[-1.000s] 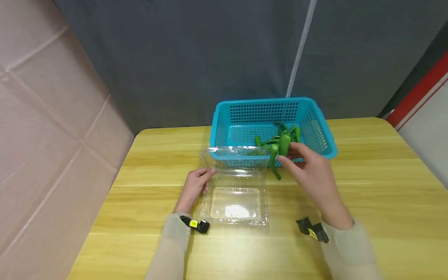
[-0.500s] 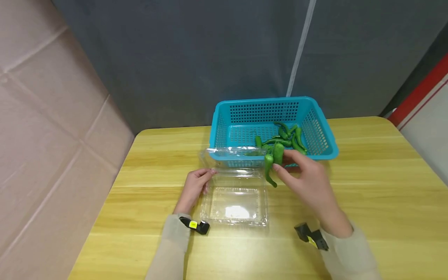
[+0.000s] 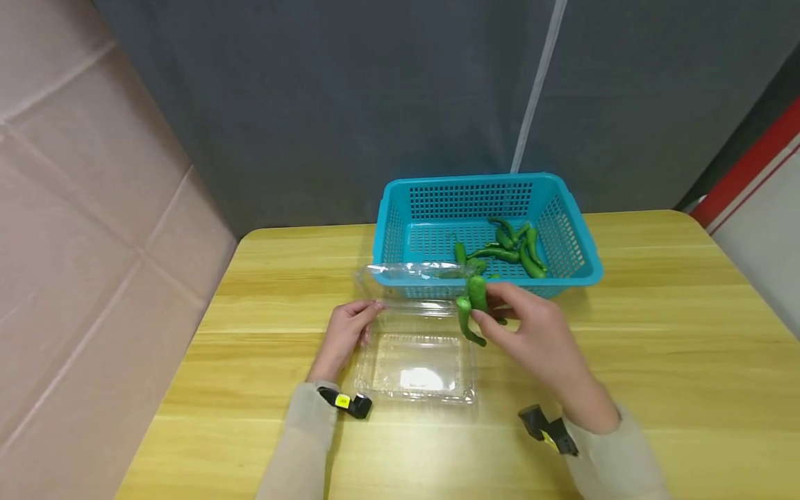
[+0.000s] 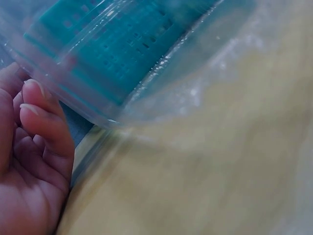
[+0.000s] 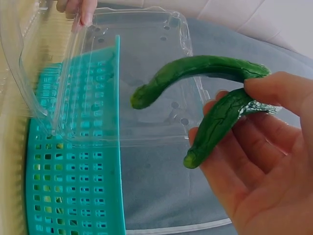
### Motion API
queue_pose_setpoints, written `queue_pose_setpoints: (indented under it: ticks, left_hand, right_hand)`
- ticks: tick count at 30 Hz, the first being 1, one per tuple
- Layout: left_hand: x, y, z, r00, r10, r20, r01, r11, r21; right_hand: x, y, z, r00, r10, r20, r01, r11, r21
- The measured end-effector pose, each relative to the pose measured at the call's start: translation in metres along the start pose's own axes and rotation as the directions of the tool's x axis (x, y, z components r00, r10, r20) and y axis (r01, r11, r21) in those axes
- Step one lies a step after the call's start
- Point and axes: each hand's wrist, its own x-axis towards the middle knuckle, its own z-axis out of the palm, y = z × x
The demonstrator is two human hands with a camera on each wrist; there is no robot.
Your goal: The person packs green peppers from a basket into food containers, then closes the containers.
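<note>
My right hand (image 3: pixel 534 337) pinches green chili peppers between thumb and fingers, above the right rear part of a clear plastic clamshell box (image 3: pixel 365 375). In the right wrist view, one curved pepper (image 5: pixel 195 66) lies under the thumb and a second pepper (image 5: pixel 217 122) rests along the fingers. The box stands open on the table, its lid (image 3: pixel 409 283) raised at the back and overlapping the basket's front. With thumb and curled fingers, my left hand (image 3: pixel 346 330) grips the box's left edge near the hinge. In the left wrist view, its fingertips (image 4: pixel 36 117) are right by the clear plastic.
Behind the box, a turquoise plastic basket (image 3: pixel 475 182) holds several green peppers (image 3: pixel 500 255). The light wooden table (image 3: pixel 250 361) meets a dark grey panel (image 3: pixel 350 125) at the back. A pale padded wall (image 3: pixel 94 278) is on the left.
My right hand has carried the peppers left and toward me, from the basket's front rim to over the box. The left hand keeps its grip in the same place.
</note>
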Motion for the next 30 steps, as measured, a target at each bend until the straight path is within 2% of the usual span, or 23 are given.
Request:
queue_pose_setpoints:
  ticks: [9,16,18,23,30]
  left_hand:
    - [0.000,0.002,-0.001,1.000,0.001,0.001,-0.001,1.000,-0.001]
    - [0.000,0.002,0.000,1.000,0.000,0.005,0.000,1.000,-0.005]
    - [0.003,-0.006,-0.001,1.000,0.005,-0.008,-0.005,1.000,-0.005]
    - [0.011,-0.025,-0.002,1.000,0.007,-0.023,-0.007,1.000,-0.002]
    - [0.005,-0.008,-0.001,1.000,-0.009,-0.001,0.009,1.000,-0.019]
  right_hand:
    - [-0.002,-0.005,0.009,0.997,-0.013,0.082,0.012,1.000,0.004]
    - [-0.002,-0.004,0.023,0.987,-0.052,0.155,0.051,0.999,0.010]
    - [-0.003,-0.003,0.026,0.983,-0.045,0.181,0.041,0.999,0.021]
    - [-0.004,0.001,0.034,0.962,0.009,0.272,-0.010,1.000,0.004]
    - [-0.004,0.003,0.047,0.925,0.026,0.378,-0.016,0.999,-0.029]
